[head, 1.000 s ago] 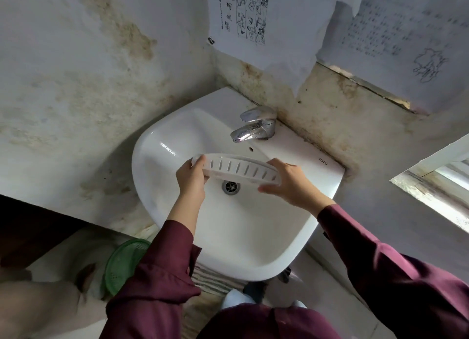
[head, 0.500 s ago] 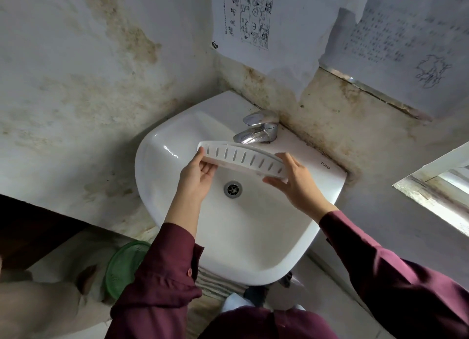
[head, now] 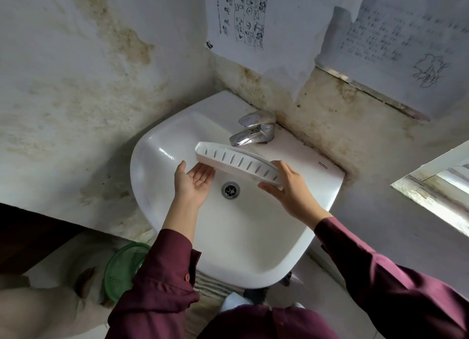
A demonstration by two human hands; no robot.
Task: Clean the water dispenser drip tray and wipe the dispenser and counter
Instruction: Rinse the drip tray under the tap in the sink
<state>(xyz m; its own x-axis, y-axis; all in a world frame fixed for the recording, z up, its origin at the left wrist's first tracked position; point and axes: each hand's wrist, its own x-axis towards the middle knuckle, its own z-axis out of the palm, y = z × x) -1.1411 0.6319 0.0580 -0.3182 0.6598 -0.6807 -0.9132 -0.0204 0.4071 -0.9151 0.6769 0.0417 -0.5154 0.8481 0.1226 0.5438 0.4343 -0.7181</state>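
A white slotted drip tray [head: 238, 163] hangs tilted over the white sink [head: 253, 237], just below the chrome tap [head: 253, 131]. My right hand [head: 291, 189] grips the tray's right end, thumb under it and fingers over its top edge. My left hand [head: 194, 183] lies palm up with relaxed fingers under the tray's left end; its fingertips are at the tray's underside, and I cannot tell if they touch. The drain [head: 230, 189] shows between my hands. No water runs from the tap.
Stained walls close in the sink on the left and behind. Paper sheets [head: 243, 16] hang above the tap. A green plastic basket [head: 124, 270] sits on the floor at lower left. A window frame [head: 436, 186] stands at the right.
The tray has risen toward the tap and tilted further. My left hand has let go of its left end and turned palm up beneath it. My right hand keeps its hold.
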